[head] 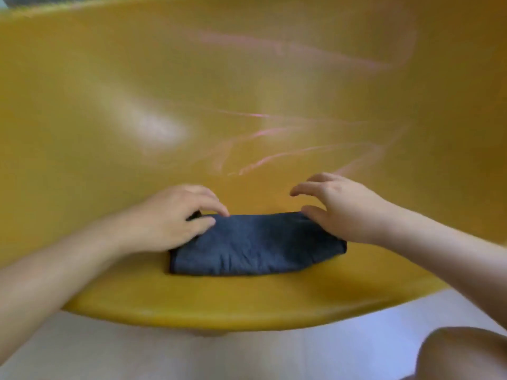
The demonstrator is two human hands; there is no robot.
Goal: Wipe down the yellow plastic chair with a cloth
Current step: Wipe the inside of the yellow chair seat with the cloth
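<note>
Chair (247,91): yellow plastic, glossy, with faint pinkish streaks; its seat and back fill most of the view.
Cloth (255,245): dark blue-grey, folded into a flat oblong, lying on the seat near the front edge.
Left hand (170,223): on the cloth's left end, grip pinching that end between thumb and forefinger.
Right hand (340,209): at the cloth's right end, grip spread, thumb touching the far corner, fingers raised over the seat.
Floor (109,352): pale, below the seat edge.
Knee (466,355): bare, lower right corner.
</note>
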